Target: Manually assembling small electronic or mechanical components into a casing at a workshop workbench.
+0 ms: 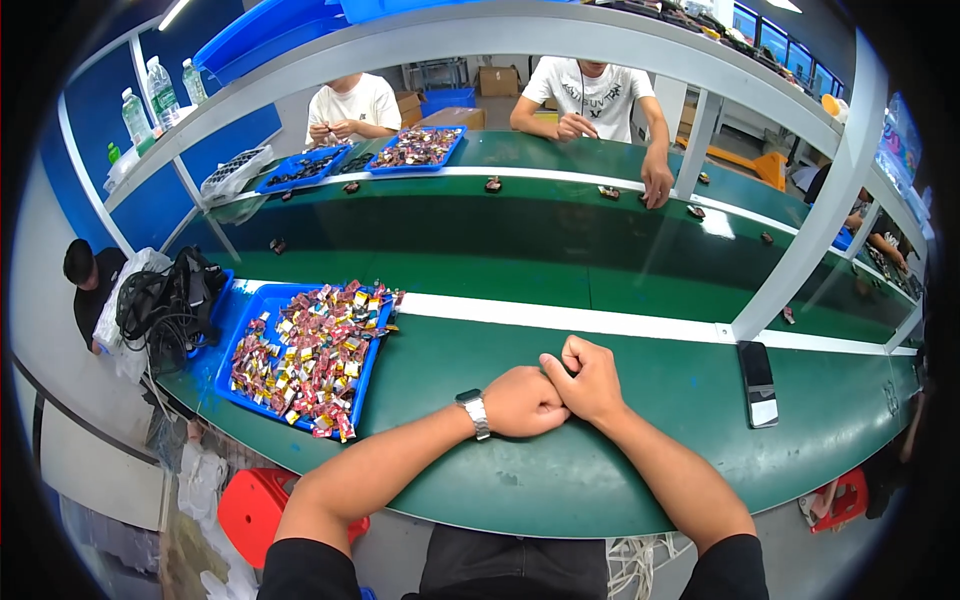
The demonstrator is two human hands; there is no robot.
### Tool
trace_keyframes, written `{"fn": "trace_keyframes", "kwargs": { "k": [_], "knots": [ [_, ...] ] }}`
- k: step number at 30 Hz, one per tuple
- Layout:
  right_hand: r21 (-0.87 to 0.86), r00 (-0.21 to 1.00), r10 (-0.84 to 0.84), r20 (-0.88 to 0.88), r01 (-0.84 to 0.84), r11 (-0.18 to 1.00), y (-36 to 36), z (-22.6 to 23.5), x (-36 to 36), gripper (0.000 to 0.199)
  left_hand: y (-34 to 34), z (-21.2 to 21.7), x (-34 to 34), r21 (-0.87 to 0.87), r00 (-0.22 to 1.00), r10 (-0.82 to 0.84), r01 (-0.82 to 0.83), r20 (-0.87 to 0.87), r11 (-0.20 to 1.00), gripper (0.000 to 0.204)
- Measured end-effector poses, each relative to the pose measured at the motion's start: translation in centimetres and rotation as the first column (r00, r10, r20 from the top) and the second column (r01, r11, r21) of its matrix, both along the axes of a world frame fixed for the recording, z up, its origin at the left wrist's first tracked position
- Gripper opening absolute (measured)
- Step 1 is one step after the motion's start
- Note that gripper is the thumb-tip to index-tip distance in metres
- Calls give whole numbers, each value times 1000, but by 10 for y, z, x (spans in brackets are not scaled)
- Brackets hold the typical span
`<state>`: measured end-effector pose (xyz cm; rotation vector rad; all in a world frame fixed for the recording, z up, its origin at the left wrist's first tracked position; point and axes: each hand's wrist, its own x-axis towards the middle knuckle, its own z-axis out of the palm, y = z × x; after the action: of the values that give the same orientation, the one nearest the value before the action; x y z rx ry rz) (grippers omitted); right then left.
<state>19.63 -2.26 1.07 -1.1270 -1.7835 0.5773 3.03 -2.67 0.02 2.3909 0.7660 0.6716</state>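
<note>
My left hand (522,402) is curled closed over the green bench, a metal-banded watch (474,413) on its wrist. Against its knuckles rests my right hand (590,380), also closed, its thumb bent over the curled fingers. No object shows in either hand. To the left of my hands lies a blue tray (268,408) heaped with small circuit boards (318,350) in dark red, with yellow and white parts. A black phone-like device (757,384) with a pale lower end lies on the bench to the right.
Beyond a white rail (560,317) runs a green conveyor belt (480,240) with scattered small parts. Two people sit across it, near blue trays of parts (418,148). A black bag with cables (175,300) sits at far left. Metal posts (800,240) hold an overhead shelf.
</note>
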Motion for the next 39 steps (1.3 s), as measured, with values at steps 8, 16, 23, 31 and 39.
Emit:
{"fn": "trace_keyframes", "kwargs": {
  "k": [8,16,23,31,39],
  "knots": [
    [-1,995,-98,-28,98,995,2,-7,5,43,26,6,-18,-765,757,368,260,541,590,47],
    [-25,996,-4,89,6,1000,-5,-5,3,39,25,6,-20,-783,721,416,284,555,553,46],
    [-36,975,144,169,-140,989,-7,-3,6,43,32,2,-24,-764,522,557,422,645,488,48],
    [-128,697,624,353,-625,770,-20,10,5,22,32,7,-23,-773,541,554,397,632,495,49],
    [-236,577,667,471,-647,725,-26,14,1,24,29,5,-23,-788,609,517,347,602,508,46]
  ]
}}
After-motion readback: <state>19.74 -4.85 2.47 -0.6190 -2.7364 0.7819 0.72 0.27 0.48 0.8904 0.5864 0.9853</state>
